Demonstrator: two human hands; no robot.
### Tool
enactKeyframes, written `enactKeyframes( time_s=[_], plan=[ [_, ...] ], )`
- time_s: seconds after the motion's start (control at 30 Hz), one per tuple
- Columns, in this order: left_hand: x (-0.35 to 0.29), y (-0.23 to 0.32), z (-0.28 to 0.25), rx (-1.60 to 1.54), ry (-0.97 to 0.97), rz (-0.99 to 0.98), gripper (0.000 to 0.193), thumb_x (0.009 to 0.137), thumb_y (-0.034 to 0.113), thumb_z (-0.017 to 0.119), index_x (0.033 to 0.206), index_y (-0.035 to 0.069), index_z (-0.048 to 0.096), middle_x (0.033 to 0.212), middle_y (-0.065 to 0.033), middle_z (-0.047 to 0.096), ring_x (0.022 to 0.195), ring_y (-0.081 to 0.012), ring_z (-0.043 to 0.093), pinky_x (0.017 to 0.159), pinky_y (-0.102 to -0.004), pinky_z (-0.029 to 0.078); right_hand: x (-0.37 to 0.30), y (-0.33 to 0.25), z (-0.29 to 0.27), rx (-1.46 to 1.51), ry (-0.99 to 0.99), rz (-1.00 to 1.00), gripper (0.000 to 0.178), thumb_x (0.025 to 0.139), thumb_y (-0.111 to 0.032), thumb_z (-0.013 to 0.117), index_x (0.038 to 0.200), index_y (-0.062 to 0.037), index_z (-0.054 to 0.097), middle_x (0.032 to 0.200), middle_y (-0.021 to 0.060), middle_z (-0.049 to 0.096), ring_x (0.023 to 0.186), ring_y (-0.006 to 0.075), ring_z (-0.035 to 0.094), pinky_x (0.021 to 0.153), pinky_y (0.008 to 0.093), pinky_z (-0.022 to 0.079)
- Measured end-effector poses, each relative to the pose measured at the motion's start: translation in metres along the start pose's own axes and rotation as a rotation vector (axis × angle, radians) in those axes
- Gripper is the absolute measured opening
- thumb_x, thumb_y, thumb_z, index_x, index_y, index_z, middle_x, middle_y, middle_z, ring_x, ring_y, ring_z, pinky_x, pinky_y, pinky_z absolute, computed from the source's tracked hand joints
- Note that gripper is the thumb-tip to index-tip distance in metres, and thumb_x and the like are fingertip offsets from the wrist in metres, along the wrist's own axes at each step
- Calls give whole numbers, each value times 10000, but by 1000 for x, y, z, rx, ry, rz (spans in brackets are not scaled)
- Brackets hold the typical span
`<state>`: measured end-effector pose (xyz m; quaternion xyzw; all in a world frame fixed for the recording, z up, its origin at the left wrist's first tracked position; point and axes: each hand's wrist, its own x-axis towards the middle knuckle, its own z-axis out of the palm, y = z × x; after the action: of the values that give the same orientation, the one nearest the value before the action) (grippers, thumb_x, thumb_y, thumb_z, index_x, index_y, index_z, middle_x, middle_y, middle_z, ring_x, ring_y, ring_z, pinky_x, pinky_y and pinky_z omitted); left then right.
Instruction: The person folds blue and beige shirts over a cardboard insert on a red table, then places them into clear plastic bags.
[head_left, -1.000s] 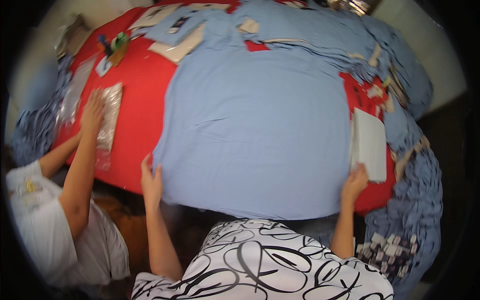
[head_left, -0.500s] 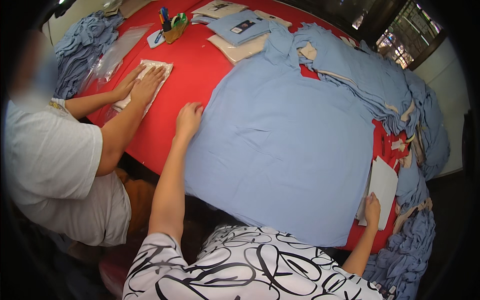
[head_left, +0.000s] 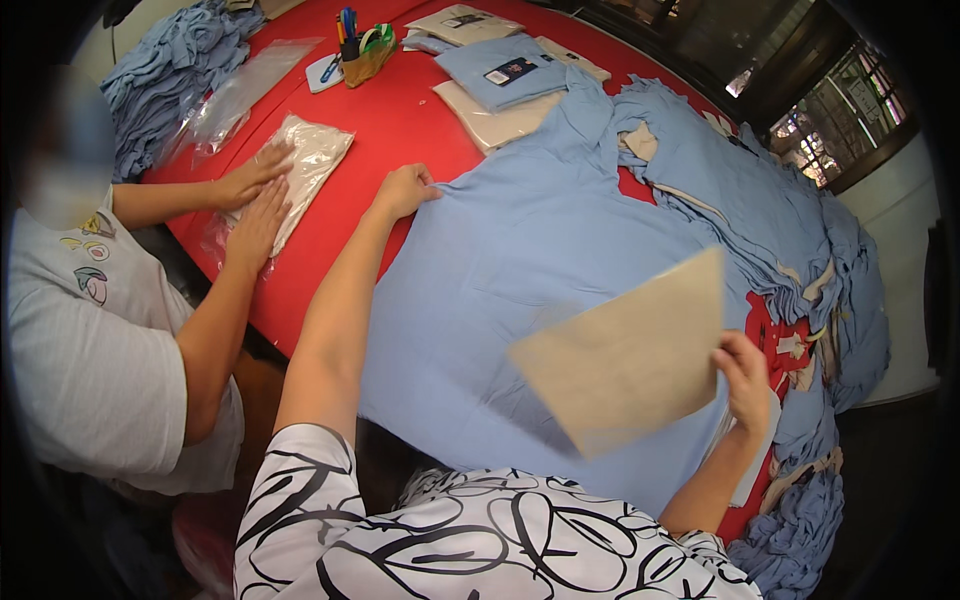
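A light blue shirt (head_left: 470,290) lies spread over the red table in front of me. My left hand (head_left: 405,192) pinches the shirt's left edge, up near the sleeve. Above the shirt's lower right part, my right hand (head_left: 745,378) holds a tan cardboard sheet (head_left: 630,350) by its right edge. The sheet is tilted and a little blurred, and it hides some of the cloth beneath. White-faced sheets (head_left: 762,450) lie at the shirt's right side, partly behind my right forearm.
At left, a co-worker's hands (head_left: 262,210) press on a bagged cream garment (head_left: 310,165). Packed garments (head_left: 500,75) and a pen holder (head_left: 368,58) stand far off. Piles of blue shirts lie at right (head_left: 740,200) and far left (head_left: 175,75). The red tabletop (head_left: 400,130) shows between.
My right hand has lifted the cardboard sheet from the right-hand stack and brought it left over the shirt. My left hand moved slightly up and right and now grips the cloth edge.
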<state>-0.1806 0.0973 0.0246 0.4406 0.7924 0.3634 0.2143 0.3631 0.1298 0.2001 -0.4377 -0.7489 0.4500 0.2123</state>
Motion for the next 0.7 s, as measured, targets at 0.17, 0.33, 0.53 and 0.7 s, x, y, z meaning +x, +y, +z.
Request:
enactKeyframes(
  time_s=[0.17, 0.33, 0.53, 0.7],
  plan=[
    [-15, 7, -4, 29, -18, -18, 316, 818, 284, 769, 963, 22, 665, 801, -38, 637, 730, -118, 582, 676, -279, 481, 12, 32, 38, -71, -180, 79, 209, 923, -62, 563, 1100, 19, 640, 969, 2, 643, 941, 91, 558, 869, 232, 412],
    [-67, -16, -34, -352, -20, -114, 342, 908, 308, 672, 1057, 2, 647, 909, -52, 665, 809, -129, 610, 734, -282, 501, -33, 110, -53, 116, 39, 146, 378, 926, -209, 615, 1222, 24, 593, 1146, 58, 650, 1058, 148, 579, 964, 272, 407],
    [-204, -22, -72, 147, 19, -261, 304, 901, 297, 679, 905, -3, 631, 933, -93, 657, 806, -133, 612, 709, -303, 484, -136, 302, -192, 31, 739, 354, 409, 986, -188, 491, 1351, -4, 503, 1279, 155, 604, 1141, 249, 589, 969, 338, 443],
    [-271, -30, -36, 316, 154, -123, 245, 828, 227, 730, 821, 21, 597, 835, -93, 580, 802, -248, 574, 740, -372, 461, -173, 387, -190, -1025, 862, 779, 381, 983, -198, 406, 1286, -24, 559, 1257, 225, 605, 1084, 372, 611, 912, 446, 477]
  ],
)
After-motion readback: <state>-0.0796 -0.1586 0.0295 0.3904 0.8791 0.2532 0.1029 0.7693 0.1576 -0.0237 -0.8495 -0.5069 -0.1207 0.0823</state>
